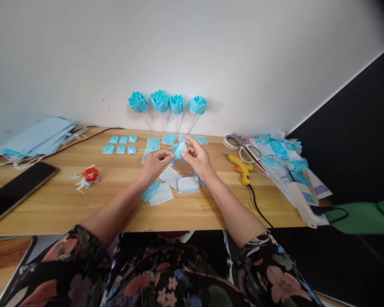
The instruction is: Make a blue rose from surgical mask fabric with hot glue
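Note:
Between my hands, above the middle of the wooden table, is a blue and white piece of fabric (pixel 178 149), partly folded. My left hand (pixel 156 163) pinches its left edge between thumb and fingertips. On the other side my right hand (pixel 198 158) holds it with the thumb at its lower edge, index finger raised. White and blue cut pieces (pixel 161 194) lie loosely on the table just below my hands. Behind them, a flat blue strip (pixel 152 145) and a blue square (pixel 169 139) rest on the wood. Small folded blue pieces (pixel 121 149) sit in two rows to the left.
Several blue flowers (pixel 160 101) on sticks lean against the wall. Masks (pixel 35 137), a phone (pixel 19 189) and a red crumpled item (pixel 91 174) lie left. Right are a yellow glue gun (pixel 242 167), scissors (pixel 250 153), tape (pixel 231 142) and blue scraps (pixel 280 149).

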`<state>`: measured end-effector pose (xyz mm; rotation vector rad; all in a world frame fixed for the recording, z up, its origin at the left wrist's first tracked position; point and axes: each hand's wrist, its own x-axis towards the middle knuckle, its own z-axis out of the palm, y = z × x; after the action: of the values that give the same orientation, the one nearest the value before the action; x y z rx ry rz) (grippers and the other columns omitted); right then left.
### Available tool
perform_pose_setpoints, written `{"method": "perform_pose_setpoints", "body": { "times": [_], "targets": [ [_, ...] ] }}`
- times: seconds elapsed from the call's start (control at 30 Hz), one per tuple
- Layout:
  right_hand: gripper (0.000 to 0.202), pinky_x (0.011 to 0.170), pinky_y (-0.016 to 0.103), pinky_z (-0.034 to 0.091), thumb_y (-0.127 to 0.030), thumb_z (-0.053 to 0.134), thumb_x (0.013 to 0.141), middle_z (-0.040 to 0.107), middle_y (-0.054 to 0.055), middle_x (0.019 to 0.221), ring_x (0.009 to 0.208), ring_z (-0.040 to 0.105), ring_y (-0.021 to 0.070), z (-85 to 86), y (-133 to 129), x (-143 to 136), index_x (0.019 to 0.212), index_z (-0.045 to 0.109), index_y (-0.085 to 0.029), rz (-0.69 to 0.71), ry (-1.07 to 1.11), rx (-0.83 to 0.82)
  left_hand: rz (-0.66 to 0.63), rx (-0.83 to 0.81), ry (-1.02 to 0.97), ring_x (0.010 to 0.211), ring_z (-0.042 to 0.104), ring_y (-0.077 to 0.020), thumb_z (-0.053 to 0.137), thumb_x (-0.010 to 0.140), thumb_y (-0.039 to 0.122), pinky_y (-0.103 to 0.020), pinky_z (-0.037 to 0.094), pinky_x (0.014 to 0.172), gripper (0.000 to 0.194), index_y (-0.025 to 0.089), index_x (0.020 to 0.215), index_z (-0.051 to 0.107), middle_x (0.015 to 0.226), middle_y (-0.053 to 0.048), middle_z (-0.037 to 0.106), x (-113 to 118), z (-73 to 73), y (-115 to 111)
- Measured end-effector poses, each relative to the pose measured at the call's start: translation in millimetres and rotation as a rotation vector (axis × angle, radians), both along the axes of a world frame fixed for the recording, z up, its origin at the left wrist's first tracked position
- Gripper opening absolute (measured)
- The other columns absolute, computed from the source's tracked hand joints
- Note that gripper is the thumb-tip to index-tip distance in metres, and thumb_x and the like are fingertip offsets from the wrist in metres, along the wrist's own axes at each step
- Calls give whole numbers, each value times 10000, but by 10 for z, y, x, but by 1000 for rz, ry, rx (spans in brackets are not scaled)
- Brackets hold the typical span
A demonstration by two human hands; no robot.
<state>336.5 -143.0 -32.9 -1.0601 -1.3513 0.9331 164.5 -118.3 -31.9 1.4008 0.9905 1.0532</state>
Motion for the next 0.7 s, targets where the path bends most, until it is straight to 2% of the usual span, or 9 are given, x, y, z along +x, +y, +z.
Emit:
{"method": "perform_pose_setpoints", "body": {
  "times": [0.17, 0.3, 0.43, 0.57, 0.7],
  "targets": [
    [689, 729, 301, 462, -314, 676, 792, 612, -40, 766, 728, 561, 139, -10, 3, -6, 1453, 496, -241, -35, -51, 24, -10, 12, 7, 569, 405, -99, 741, 674, 420, -243, 308, 540, 265, 164, 687, 675, 615, 8, 559, -10, 17, 4],
    [712, 770, 317, 498, -345, 696, 798, 634, -31, 781, 736, 593, 144, -37, 43, 58, 1469, 481, -245, -62, -6, 34, 4, 29, 12, 579, 412, -101, 747, 676, 414, -242, 308, 550, 258, 167, 687, 675, 625, 9, 566, -23, 2, 25],
    [706, 919, 362, 518, -466, 676, 846, 705, 17, 934, 926, 656, 185, -43, 67, 138, 1490, 451, -286, -109, 65, 57, 28, 36, -16, 592, 423, -98, 753, 676, 409, -240, 330, 573, 252, 168, 689, 682, 640, 15, 578, -38, -25, 54],
    [705, 1030, 412, 493, -581, 602, 885, 716, 61, 1136, 1059, 665, 212, -8, 40, 138, 1504, 425, -294, -52, 111, 34, 19, 33, -28, 588, 419, -95, 761, 664, 407, -238, 329, 571, 253, 167, 691, 686, 643, 16, 582, -38, -32, 59],
    [764, 973, 378, 515, -585, 673, 830, 712, 55, 1119, 1060, 651, 214, 31, 2, 74, 1492, 442, -283, 19, 120, -18, -18, 29, 8, 569, 405, -96, 741, 670, 405, -239, 308, 547, 248, 166, 690, 680, 622, 15, 565, -25, -27, 43]
  ]
}}
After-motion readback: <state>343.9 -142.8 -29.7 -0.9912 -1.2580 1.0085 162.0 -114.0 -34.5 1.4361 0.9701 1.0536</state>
